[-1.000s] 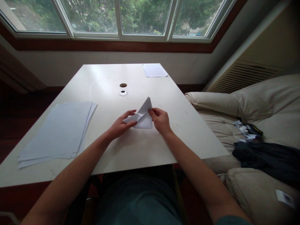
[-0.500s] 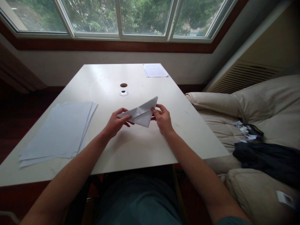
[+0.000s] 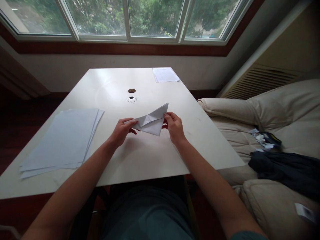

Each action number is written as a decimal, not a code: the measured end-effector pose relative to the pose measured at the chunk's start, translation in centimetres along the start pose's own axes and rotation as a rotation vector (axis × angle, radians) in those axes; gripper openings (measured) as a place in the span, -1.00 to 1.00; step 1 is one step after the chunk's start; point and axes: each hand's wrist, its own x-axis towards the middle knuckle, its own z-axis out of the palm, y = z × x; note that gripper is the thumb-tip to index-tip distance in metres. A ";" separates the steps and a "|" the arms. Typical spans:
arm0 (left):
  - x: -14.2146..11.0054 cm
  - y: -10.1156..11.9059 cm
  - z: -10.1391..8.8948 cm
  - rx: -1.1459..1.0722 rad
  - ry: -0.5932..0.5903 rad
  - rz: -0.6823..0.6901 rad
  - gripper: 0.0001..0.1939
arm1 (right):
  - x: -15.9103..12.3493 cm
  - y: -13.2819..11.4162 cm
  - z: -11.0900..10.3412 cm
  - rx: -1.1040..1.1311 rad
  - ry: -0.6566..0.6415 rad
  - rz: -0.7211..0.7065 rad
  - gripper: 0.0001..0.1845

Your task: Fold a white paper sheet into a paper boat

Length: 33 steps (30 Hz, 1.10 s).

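A folded sheet of white paper [image 3: 152,124] is held between my two hands above the white table [image 3: 150,160]. Its shape is pointed, with a crease near the middle and a tip rising at the upper right. My left hand [image 3: 123,130] pinches its left end, thumb on top and fingers beneath. At the right edge, my right hand [image 3: 174,126] grips the paper between thumb and fingers. The fingertips behind the paper are partly hidden.
A stack of white sheets [image 3: 62,140] lies on the table's left side. More papers [image 3: 166,75] rest at the far right corner. A cable hole [image 3: 131,90] and its ring cover [image 3: 131,99] sit mid-table. To the right stands a beige sofa [image 3: 230,130] with dark cloth [image 3: 282,166] on it.
My left hand has shifted slightly left and up along the paper's left end. My right hand has slid a little right toward the paper's edge. Both still hold it.
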 end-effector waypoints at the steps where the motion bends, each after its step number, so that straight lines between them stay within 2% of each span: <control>1: 0.0 0.0 0.0 0.006 -0.006 0.003 -0.71 | 0.0 0.0 0.0 0.004 0.001 0.001 -0.69; 12: -0.1 -0.2 -0.1 0.042 -0.039 -0.014 -0.73 | -0.1 -0.2 -0.1 -0.003 -0.021 -0.019 -0.62; 18: 0.0 -0.1 0.0 0.064 -0.033 -0.003 -0.72 | 0.0 0.1 -0.2 -0.100 0.000 -0.086 -0.59; 24: -0.1 0.0 0.0 0.083 -0.032 0.001 -0.70 | 0.5 0.7 -0.5 -0.150 0.073 -0.078 -0.51; 30: 0.0 -0.1 -0.1 0.116 -0.039 0.011 -0.69 | 0.7 0.9 -0.7 -0.157 0.069 -0.150 -0.60; 33: 0.0 -0.2 -0.3 0.171 -0.031 0.017 -0.68 | 0.5 0.7 -0.7 -0.184 0.101 -0.127 -0.52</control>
